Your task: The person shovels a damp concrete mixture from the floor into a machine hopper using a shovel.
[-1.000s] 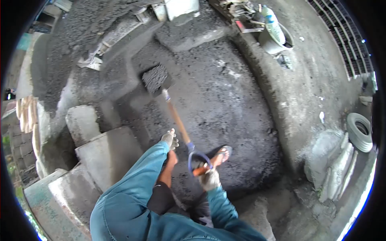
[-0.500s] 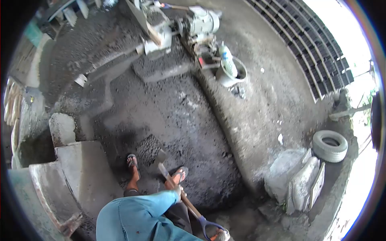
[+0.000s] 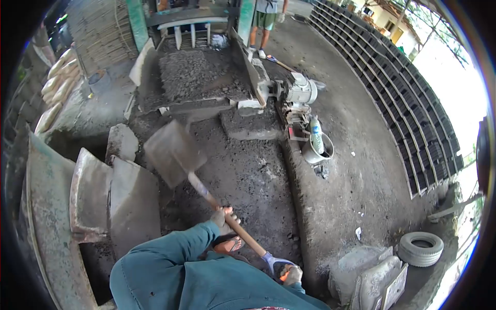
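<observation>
My left hand, in a greyish glove, is closed round the wooden shaft of a shovel. My right hand grips the D-shaped handle at its lower right end. The flat square blade is lifted out ahead and to the left, smeared by motion; I make out no load on it. Below it is a floor covered in dark, damp grit. One sandalled foot shows beneath the shaft.
Ahead lies a trough of dark gravelly mix, with a motor beside it. A bucket with a bottle stands on the right ledge. Curved metal sheets are at left, a tyre at right. Another person stands beyond.
The shovel blade has swung up and forward, away from the floor by my feet. Both hands keep hold of the shovel. My view has tilted up, bringing the trough and another person into sight.
</observation>
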Demonstrator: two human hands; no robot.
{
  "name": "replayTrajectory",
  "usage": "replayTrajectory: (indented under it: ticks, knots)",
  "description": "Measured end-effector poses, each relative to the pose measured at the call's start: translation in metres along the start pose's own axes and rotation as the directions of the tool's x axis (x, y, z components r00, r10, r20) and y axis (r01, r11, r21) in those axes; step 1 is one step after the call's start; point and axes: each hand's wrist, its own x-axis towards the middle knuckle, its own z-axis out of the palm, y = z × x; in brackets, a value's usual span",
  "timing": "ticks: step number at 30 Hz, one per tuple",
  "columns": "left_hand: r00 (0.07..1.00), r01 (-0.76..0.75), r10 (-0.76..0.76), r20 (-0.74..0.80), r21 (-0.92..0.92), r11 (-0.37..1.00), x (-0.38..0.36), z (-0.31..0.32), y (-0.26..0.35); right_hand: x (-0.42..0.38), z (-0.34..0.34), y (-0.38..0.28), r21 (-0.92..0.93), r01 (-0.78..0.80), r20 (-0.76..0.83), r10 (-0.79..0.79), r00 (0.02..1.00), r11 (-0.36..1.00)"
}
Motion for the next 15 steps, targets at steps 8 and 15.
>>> replayTrajectory:
  ticks: [8,15]
  knots:
    - [0.989,0.128,-0.151,-0.006,-0.487,0.864,-0.003,-0.092,-0.026,-0.106,0.076,-0.186,-0.273,0.601,0.351,-0.504,0.789,0.751]
    - [0.993,-0.115,0.065,-0.096,-0.736,0.668,-0.052,-0.156,0.038,-0.24,0.246,-0.201,-0.105,0.993,0.871,-0.487,0.066,-0.054]
